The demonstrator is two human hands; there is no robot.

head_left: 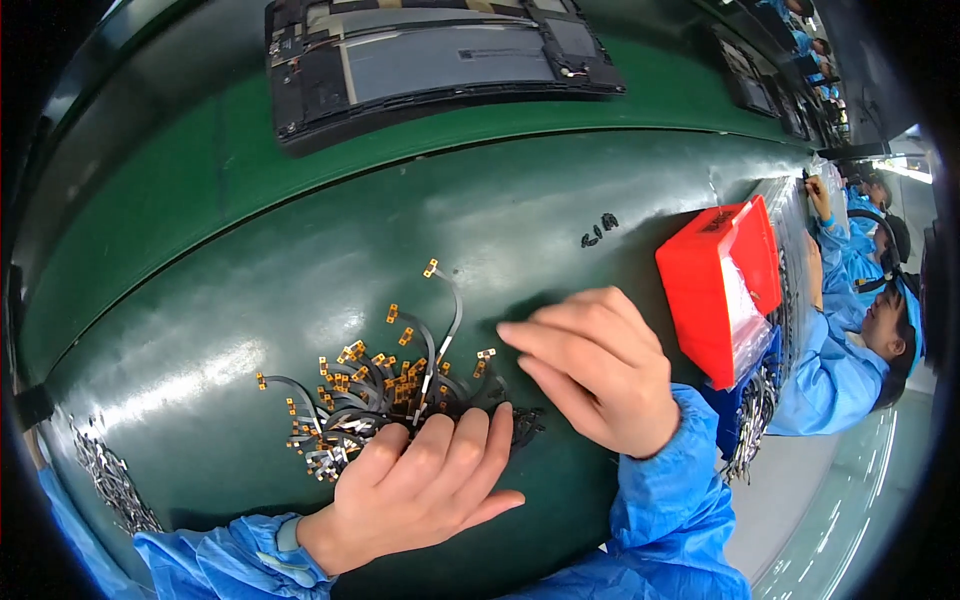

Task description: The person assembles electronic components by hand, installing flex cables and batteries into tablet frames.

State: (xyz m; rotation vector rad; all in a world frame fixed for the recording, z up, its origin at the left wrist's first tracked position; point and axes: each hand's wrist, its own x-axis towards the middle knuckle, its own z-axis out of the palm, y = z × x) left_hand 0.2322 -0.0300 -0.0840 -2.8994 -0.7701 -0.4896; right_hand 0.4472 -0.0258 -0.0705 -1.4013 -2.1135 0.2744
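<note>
A heap of dark flex cables [405, 385] with small gold connector ends lies on the green work surface before me. My left hand [420, 485] rests over the near side of the heap, its fingers bent loosely over the cables and its thumb stretched out to the right. Part of the heap is hidden beneath that hand. To the right of the cables hovers my right hand [600, 370], with forefinger and thumb apart and nothing visible between them. One cable [457, 310] sticks out from the far side of the heap, its end pointing away from me.
An opened tablet-like device [450, 60] lies on a raised green ledge at the back. A red bin [700, 285] and a blue bin [725, 415] with silvery strips stand at the right. Thin metallic pieces [110, 475] lie far left. Co-workers in blue sit at the right.
</note>
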